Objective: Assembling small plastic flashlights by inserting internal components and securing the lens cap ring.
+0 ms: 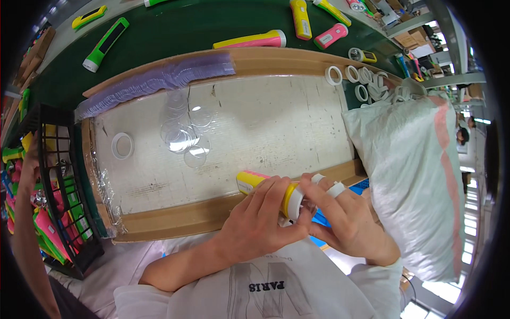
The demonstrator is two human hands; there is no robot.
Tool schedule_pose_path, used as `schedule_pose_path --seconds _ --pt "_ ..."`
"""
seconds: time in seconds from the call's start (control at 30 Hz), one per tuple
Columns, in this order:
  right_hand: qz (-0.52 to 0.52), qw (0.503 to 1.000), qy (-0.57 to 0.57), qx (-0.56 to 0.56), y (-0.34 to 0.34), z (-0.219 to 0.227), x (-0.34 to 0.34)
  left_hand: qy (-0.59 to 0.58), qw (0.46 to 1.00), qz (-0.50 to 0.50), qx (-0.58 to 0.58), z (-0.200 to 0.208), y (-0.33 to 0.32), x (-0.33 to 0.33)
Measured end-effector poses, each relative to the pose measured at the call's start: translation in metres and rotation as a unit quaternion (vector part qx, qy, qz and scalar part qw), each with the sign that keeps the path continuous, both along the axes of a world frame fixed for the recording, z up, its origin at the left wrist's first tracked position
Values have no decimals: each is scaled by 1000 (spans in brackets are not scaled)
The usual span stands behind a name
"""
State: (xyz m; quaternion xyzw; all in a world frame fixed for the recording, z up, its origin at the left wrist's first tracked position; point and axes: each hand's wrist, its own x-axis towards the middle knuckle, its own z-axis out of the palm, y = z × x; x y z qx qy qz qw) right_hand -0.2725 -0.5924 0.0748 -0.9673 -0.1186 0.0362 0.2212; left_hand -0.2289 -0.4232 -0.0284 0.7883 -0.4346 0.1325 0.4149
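My left hand [260, 220] is wrapped round a yellow and pink flashlight [247, 182] above the near edge of the shallow cardboard tray. The head of the flashlight points right and carries a white ring [294, 203]. At that end my right hand [345, 218] pinches the white ring with thumb and fingers, which partly hide it. White bands wrap some of my right fingers. Inside the tray [276, 117] lie several clear round lenses [180, 135], and a single white ring [122, 145] sits at the left.
A long row of stacked lenses [159, 80] lines the tray's far edge. Loose white rings [372, 82] lie by a white woven sack [409, 175] at right. A black crate [58, 186] of flashlights stands at left, beside another person's arm [29, 228]. More flashlights [249, 40] lie beyond.
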Motion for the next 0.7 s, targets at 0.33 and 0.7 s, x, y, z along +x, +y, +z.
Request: schedule_pose_path --seconds 0.33,0.7 --pt "235 969 -11 -75 -14 -1 13 22 999 -14 -37 -1 -2 4" --pt "246 964 -11 -103 -8 3 20 29 999 -24 -35 -1 3 7"
